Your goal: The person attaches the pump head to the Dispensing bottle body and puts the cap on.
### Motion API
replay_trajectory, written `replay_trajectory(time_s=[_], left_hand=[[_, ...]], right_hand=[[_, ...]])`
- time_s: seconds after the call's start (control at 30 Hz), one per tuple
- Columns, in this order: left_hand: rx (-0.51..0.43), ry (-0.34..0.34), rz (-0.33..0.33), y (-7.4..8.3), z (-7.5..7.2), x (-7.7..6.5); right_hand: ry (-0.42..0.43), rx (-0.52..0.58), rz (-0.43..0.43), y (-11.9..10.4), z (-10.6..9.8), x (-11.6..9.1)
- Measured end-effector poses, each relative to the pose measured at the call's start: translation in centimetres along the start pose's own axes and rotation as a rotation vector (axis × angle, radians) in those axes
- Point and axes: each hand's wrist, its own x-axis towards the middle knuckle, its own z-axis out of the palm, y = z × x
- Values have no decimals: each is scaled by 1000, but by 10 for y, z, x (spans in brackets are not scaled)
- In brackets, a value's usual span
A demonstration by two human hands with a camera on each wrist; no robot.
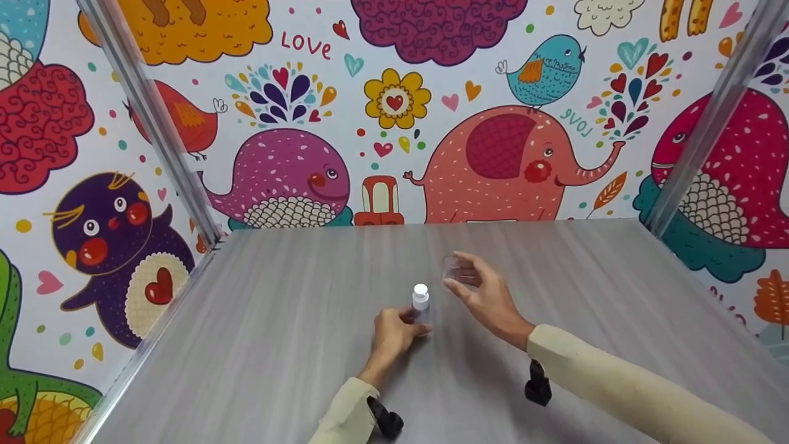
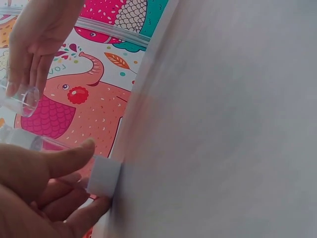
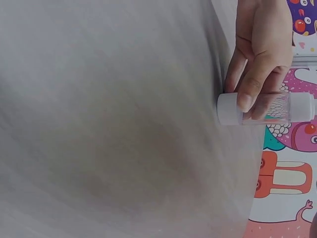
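A small clear pump bottle [image 1: 421, 300] with a white collar, white pump top and white base stands upright on the grey table. My left hand [image 1: 394, 336] grips it low down, thumb on one side and fingers on the other. In the right wrist view the thumb crosses the clear body just above the white base [image 3: 228, 109]. My right hand [image 1: 491, 300] pinches a clear, hollow cap [image 1: 453, 269] between thumb and fingers. It holds the cap in the air, to the right of the bottle top and apart from it. In the left wrist view the cap's round rim [image 2: 31, 101] shows.
The grey wood-grain table [image 1: 277, 308] spreads around both hands. Behind it rises a wall [image 1: 394, 154] printed with cartoon animals. Metal posts [image 1: 166, 135] stand at the back corners. Dark straps [image 1: 537, 385] hang under the sleeves.
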Motion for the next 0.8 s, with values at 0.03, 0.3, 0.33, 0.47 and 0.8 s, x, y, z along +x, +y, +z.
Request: replay_trajectory(time_s=[0.03, 0.3, 0.33, 0.47, 0.8], left_hand=[[4, 0, 0, 0, 0, 0], [7, -11, -18, 1, 1, 1], [4, -13, -22, 2, 1, 1], [-6, -19, -30, 4, 0, 1], [1, -13, -35, 2, 0, 2]], right_hand=[[2, 3, -13, 0, 1, 0], [7, 19, -70, -7, 8, 5], [8, 17, -73, -8, 9, 6], [17, 6, -80, -11, 11, 9], [-2, 48, -112, -15, 16, 10]])
